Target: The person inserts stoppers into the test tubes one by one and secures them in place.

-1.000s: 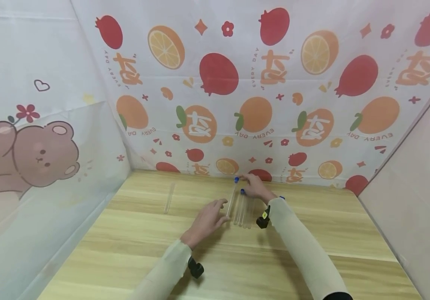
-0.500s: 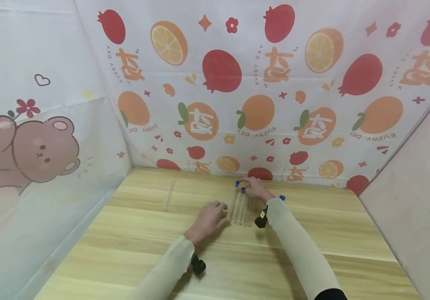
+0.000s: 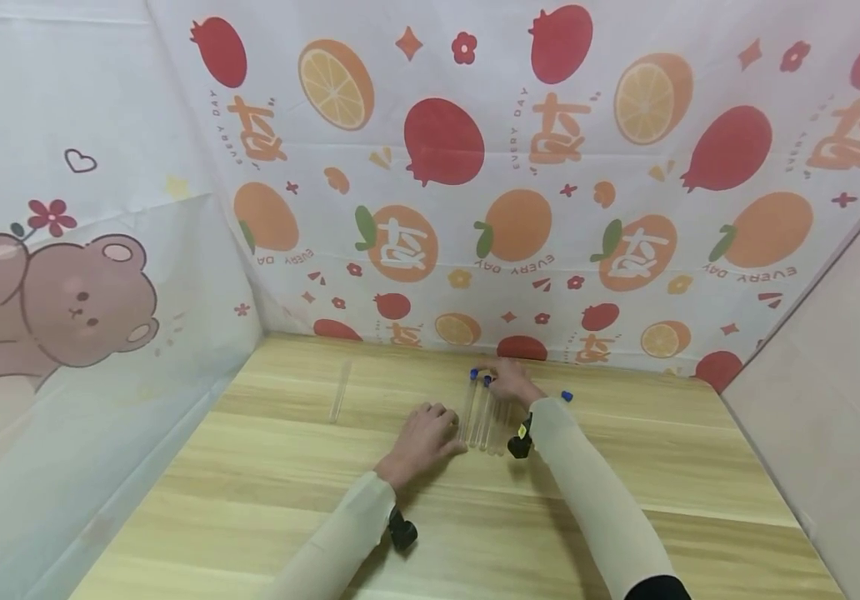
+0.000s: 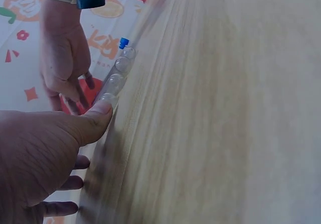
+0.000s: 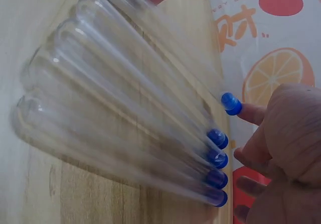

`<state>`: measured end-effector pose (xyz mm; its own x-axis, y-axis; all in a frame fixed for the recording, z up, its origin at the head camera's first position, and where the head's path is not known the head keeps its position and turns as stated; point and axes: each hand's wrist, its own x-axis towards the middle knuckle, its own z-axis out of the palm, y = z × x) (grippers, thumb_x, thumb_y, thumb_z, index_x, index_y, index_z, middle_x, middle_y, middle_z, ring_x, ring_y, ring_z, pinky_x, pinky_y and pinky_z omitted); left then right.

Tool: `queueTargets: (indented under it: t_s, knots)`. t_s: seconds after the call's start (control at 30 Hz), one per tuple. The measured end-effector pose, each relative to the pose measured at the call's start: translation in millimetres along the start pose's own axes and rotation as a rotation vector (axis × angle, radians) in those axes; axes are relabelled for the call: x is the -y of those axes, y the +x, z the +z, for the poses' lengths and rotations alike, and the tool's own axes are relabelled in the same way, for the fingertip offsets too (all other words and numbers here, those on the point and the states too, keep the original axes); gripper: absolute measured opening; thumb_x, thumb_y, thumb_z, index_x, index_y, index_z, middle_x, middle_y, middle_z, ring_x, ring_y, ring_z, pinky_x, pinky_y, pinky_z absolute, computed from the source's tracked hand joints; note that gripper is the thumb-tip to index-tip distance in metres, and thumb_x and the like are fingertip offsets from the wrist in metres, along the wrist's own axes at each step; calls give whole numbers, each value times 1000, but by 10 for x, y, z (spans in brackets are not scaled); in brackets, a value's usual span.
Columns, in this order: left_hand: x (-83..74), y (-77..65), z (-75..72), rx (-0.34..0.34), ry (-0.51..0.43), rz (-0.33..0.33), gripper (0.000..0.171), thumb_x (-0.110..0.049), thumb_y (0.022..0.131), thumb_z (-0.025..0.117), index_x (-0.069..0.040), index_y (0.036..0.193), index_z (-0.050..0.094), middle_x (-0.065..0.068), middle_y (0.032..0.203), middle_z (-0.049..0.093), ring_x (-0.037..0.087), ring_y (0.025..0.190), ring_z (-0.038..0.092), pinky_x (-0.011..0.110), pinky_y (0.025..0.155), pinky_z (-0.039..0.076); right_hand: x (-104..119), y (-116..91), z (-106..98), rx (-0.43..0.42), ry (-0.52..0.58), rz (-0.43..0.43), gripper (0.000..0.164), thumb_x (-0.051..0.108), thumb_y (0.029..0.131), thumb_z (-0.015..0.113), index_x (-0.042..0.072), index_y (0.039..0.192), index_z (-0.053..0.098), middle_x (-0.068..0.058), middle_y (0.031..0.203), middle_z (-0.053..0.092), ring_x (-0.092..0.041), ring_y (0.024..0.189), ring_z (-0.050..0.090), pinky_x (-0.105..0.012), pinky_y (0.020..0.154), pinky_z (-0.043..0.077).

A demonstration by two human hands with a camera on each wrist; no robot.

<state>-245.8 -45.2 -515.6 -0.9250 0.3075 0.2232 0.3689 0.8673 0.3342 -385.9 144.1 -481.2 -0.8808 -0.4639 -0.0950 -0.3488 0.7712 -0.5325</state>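
Note:
Several clear test tubes with blue caps lie side by side on the table, caps toward the back wall. The leftmost test tube [image 5: 175, 45] stands slightly apart from the others at its cap end. My right hand [image 3: 511, 383] is over the cap ends; its index finger touches the leftmost tube's blue cap [image 5: 231, 103], the other fingers loosely bent beside the remaining caps. My left hand [image 3: 421, 442] rests at the left of the row, its thumb [image 4: 100, 111] against the rounded end of the nearest tube, fingers extended. Neither hand grips a tube.
A lone clear tube [image 3: 340, 392], with no cap visible, lies farther left on the wooden table [image 3: 265, 500]. One loose blue cap [image 3: 567, 396] sits right of my right hand. A fruit-printed cloth [image 3: 512, 283] hangs along the table's back edge.
The leftmost tube has come closer to the row, its cap shifting toward me and down. My left hand has moved slightly right with it; the right hand has eased a little nearer.

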Motion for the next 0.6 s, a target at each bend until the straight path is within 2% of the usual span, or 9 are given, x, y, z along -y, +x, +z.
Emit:
queueTargets:
  t_s: [0.13,0.23,0.4,0.6]
  knots:
    - [-16,3,28,-16,4,-1,44,-45,89,74,-11,116,67,8,116,68,24,104,58,43,92,51,-40,0,33,8,20,17,62,-6,87,49,18,143,59,-12,151,55,-36,135,48,-70,115,30]
    - [-25,15,31,-25,7,2,44,-45,89,74,-11,115,67,8,115,68,24,103,58,43,90,51,-49,-9,33,21,38,39,61,-5,88,47,18,144,57,-12,153,52,-38,145,40,-75,118,19]
    - [-39,20,50,-14,1,-13,45,-48,89,73,-11,114,67,9,116,67,26,105,58,44,91,51,-59,-16,47,35,42,52,60,-1,90,48,18,145,56,-15,154,51,-40,147,39,-76,118,18]
    - [-58,26,64,9,39,-33,46,-51,91,70,-12,115,67,7,117,66,24,106,58,42,92,51,-83,-11,65,48,51,63,58,0,91,49,18,146,55,-16,155,49,-43,149,35,-77,118,13]
